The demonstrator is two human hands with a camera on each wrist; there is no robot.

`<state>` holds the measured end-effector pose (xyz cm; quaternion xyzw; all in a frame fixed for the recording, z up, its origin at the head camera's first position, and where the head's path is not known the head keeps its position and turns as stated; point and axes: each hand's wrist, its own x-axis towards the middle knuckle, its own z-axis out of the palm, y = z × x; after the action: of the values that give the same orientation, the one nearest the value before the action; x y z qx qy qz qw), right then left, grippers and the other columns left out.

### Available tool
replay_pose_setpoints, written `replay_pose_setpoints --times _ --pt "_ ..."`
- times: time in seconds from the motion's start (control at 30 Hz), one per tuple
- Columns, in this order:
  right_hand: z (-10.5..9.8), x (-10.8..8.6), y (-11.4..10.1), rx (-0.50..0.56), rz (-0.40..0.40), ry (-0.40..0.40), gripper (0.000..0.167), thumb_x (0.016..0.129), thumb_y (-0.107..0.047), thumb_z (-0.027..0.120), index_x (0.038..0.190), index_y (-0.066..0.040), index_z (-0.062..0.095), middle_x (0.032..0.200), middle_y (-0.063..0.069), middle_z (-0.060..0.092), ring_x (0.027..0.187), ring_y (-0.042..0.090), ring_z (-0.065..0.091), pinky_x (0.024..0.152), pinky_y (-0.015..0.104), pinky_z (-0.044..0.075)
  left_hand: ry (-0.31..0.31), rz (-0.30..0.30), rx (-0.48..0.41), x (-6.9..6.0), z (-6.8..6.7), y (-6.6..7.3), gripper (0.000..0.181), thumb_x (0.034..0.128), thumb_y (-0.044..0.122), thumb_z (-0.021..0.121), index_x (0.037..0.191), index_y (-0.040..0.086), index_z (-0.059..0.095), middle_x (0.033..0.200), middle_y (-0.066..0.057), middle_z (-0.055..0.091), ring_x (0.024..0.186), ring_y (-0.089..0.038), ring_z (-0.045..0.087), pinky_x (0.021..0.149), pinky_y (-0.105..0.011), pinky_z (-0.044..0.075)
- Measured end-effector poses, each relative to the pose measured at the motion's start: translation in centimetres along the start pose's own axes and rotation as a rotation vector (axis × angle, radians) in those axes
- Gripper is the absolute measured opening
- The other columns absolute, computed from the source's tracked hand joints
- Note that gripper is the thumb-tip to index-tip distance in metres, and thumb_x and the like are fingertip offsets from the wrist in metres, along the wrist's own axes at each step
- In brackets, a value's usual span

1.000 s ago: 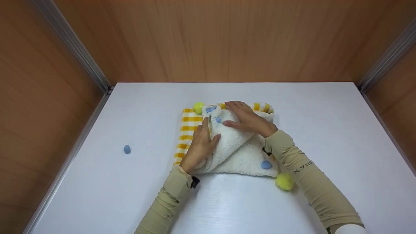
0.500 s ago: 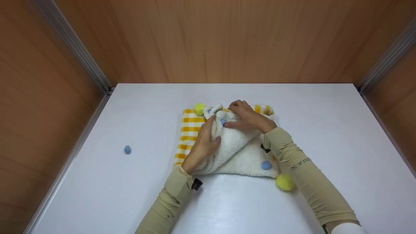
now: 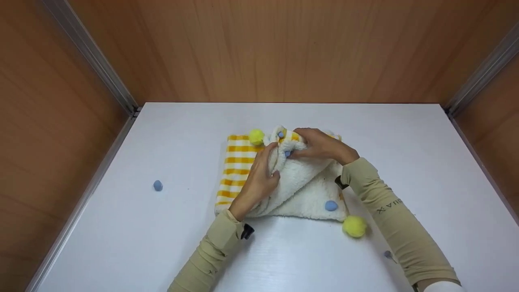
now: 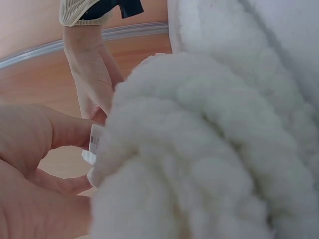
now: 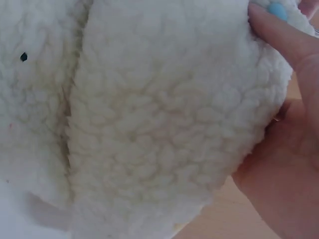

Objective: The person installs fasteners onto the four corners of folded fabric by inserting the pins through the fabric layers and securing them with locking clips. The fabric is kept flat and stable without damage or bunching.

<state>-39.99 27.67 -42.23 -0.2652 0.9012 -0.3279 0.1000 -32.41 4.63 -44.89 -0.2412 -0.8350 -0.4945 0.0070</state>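
Note:
A folded cloth [image 3: 312, 190], white fleece on one side and yellow-and-white check on the other, lies on the white table. Blue and yellow pompoms sit along its edges. In the head view my left hand [image 3: 259, 178] holds the folded left edge of the fleece; the left wrist view shows its fingers [image 4: 70, 132] at the edge beside a small white label [image 4: 96, 139], some tips hidden by the pile. My right hand [image 3: 322, 147] grips the top edge, its thumb [image 5: 279, 32] on the fleece beside a blue pompom [image 5: 277, 11], its other fingers mostly behind the cloth.
A loose blue pompom [image 3: 158, 185] lies on the table to the left. Another small blue piece [image 3: 388, 254] lies beside the right forearm. A yellow pompom [image 3: 354, 226] is at the cloth's near right corner. Wooden panels [image 3: 284, 48] surround the table.
The top edge of the fleece has been lifted and bunched, exposing more check beneath. Both hands have shifted slightly right; the right fingers have curled round the edge. The far yellow pompom moved slightly right.

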Motion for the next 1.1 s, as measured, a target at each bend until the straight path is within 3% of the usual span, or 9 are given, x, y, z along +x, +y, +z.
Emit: replay_pose_setpoints --times 0.3,0.53,0.87,1.0,1.1 --pt "-0.7 -2.1 0.1 -0.012 -0.062 0.031 0.052 0.087 -0.022 0.086 0.130 -0.005 0.063 0.119 0.008 0.068 0.106 0.024 0.064 0.094 0.045 0.051 0.021 0.103 0.007 -0.6 0.8 1.0 0.063 0.0937 -0.008 0.064 0.151 0.000 0.039 0.148 -0.021 0.044 0.141 -0.032 0.041 0.115 -0.046 0.036" --pt "-1.2 -4.8 0.9 0.035 -0.107 0.038 0.059 0.086 -0.021 0.086 0.136 -0.006 0.059 0.125 0.006 0.067 0.110 0.022 0.064 0.097 0.044 0.051 -0.014 0.157 0.008 -1.2 1.8 2.1 0.062 0.0932 -0.007 0.066 0.150 0.000 0.041 0.145 -0.020 0.045 0.134 -0.029 0.046 0.111 -0.042 0.040" --pt "-0.6 -9.3 2.2 0.083 -0.073 0.020 0.060 0.084 -0.022 0.088 0.133 -0.009 0.056 0.131 0.003 0.065 0.122 0.020 0.060 0.102 0.038 0.049 -0.090 0.211 0.045 -2.5 3.8 3.4 0.053 0.0959 0.000 0.069 0.145 0.004 0.049 0.134 -0.017 0.049 0.095 -0.020 0.052 0.081 -0.029 0.046" --pt "-0.3 -10.7 2.5 0.102 -0.036 0.020 0.067 0.083 -0.023 0.089 0.137 -0.008 0.052 0.135 0.006 0.062 0.129 0.028 0.056 0.106 0.049 0.045 -0.111 0.237 0.071 -3.1 4.4 3.5 0.048 0.0981 0.003 0.068 0.144 0.006 0.051 0.131 -0.016 0.048 0.082 -0.015 0.047 0.074 -0.025 0.043" --pt "0.0 -11.6 2.6 0.101 -0.023 0.014 0.074 0.083 -0.027 0.088 0.144 -0.009 0.049 0.138 0.007 0.060 0.131 0.034 0.053 0.106 0.058 0.041 -0.138 0.251 0.099 -3.6 4.7 3.6 0.050 0.0998 0.007 0.067 0.147 0.008 0.049 0.137 -0.017 0.046 0.082 -0.014 0.048 0.075 -0.024 0.044"
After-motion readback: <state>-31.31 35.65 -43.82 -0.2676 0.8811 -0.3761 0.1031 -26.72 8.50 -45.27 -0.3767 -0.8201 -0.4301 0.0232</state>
